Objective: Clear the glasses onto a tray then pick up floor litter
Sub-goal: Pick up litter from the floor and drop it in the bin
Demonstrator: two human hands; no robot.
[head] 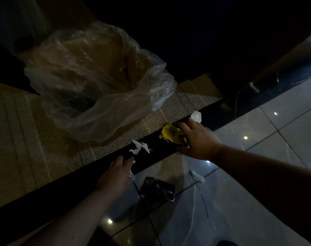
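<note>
A crumpled yellow wrapper (169, 134) lies on the dark strip at the carpet's edge, and my right hand (197, 139) curls over it, fingers and thumb on either side. A torn white tissue (140, 148) lies just left of it. My left hand (116, 174) reaches toward that tissue, with a white scrap (131, 174) showing at its fingers. Another white paper ball (196, 115) sits beyond my right hand. A black crumpled wrapper (159, 189) and a white scrap (197, 176) lie on the glossy tile floor (257, 157).
A bin lined with a clear plastic bag (98, 82) stands on the carpet (26, 139) beyond the litter, its mouth facing me. Dark furniture rises behind it. A thin cable (138, 192) runs across the tiles near the black wrapper.
</note>
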